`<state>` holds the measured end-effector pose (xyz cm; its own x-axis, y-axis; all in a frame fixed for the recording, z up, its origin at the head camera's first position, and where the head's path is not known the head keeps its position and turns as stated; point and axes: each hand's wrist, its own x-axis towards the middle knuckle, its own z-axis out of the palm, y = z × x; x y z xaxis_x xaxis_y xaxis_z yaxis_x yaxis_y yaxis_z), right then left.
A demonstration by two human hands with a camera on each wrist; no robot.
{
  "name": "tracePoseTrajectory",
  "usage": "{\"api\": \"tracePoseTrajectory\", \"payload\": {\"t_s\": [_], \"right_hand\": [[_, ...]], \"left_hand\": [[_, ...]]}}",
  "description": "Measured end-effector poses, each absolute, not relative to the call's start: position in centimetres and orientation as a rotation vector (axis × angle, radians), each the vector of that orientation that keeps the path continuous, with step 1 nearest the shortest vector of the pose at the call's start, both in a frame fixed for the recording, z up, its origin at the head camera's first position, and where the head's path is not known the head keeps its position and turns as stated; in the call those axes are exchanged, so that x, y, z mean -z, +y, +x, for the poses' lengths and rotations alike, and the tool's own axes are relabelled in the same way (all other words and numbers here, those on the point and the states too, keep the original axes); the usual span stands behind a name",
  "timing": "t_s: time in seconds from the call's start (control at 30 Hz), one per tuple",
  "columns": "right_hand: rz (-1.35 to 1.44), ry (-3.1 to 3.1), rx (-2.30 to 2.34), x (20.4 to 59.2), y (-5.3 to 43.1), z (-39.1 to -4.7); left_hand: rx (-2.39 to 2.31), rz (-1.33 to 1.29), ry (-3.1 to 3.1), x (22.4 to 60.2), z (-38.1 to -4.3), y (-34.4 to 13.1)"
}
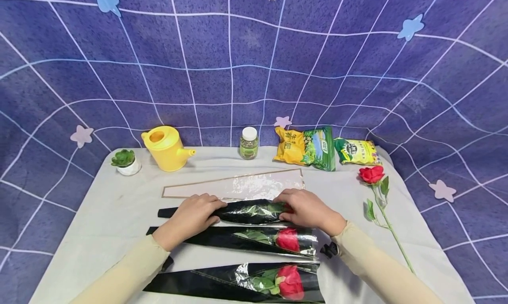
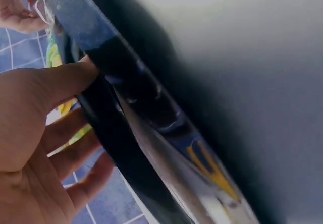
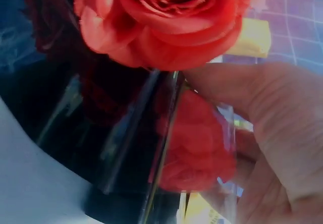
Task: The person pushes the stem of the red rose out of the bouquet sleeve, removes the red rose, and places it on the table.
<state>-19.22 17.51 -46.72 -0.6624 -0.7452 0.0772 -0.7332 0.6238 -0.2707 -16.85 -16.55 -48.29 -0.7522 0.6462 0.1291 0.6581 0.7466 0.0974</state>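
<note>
A rose sleeve (image 1: 249, 212), black with a clear front, lies crosswise between both hands with green leaves showing inside. My left hand (image 1: 192, 218) pinches its long edge near the narrow end; in the left wrist view the thumb (image 2: 70, 80) presses on the black film. At the wide end my right hand (image 1: 309, 209) grips the sleeve's edge between thumb and fingers. Its red rose head (image 3: 166, 24) shows close up in the right wrist view, while in the head view the right hand mostly hides it. Nearest the hands lies a second sleeved rose (image 1: 287, 239).
A third sleeved rose (image 1: 289, 281) lies in front, and a flat pale sleeve (image 1: 234, 187) behind. Black ribbon (image 1: 328, 250) sits by the right forearm. A loose rose (image 1: 371, 175) lies right. Along the back stand a succulent (image 1: 125, 157), watering can (image 1: 168, 152), jar (image 1: 248, 145) and bags (image 1: 323, 147).
</note>
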Motion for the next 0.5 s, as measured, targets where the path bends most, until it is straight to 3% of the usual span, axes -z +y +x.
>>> {"api": "tracePoseTrajectory", "payload": {"t_s": [0.5], "right_hand": [[-1.42,2.807,0.574,37.6,19.3,-18.3]], "left_hand": [[0.439,-1.076,-2.66,41.0,-15.8,-16.9]]}}
